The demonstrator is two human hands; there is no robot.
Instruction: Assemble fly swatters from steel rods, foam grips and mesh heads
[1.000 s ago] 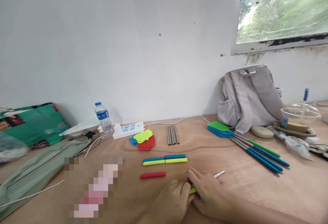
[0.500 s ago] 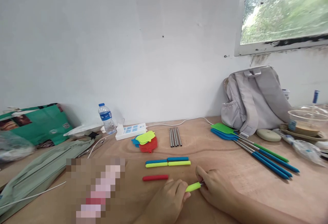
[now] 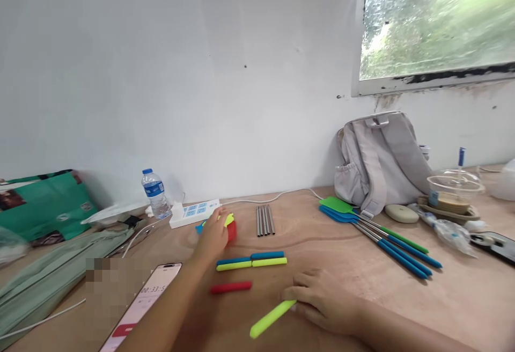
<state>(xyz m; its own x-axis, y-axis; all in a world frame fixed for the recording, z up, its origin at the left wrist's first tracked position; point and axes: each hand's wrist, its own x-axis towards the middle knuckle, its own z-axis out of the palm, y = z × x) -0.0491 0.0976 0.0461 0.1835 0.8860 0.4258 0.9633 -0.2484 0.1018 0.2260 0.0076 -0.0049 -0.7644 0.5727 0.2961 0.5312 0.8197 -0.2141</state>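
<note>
- Since the previous frame, the left hand (image 3: 215, 231) has left the bright yellow tube (image 3: 270, 320) and gone across to a yellow flat piece (image 3: 229, 218) toward the far edge of the worktop (image 3: 306, 244).
- Red (image 3: 232, 232) and blue flat pieces (image 3: 199, 229) show around that piece; I cannot tell whether the left hand has grasped any of them.
- Right hand (image 3: 317, 298) grips one end of the bright yellow tube, whose free end slants toward the near edge.
- Metal rods (image 3: 265, 221) lie beside the flat pieces.
</note>
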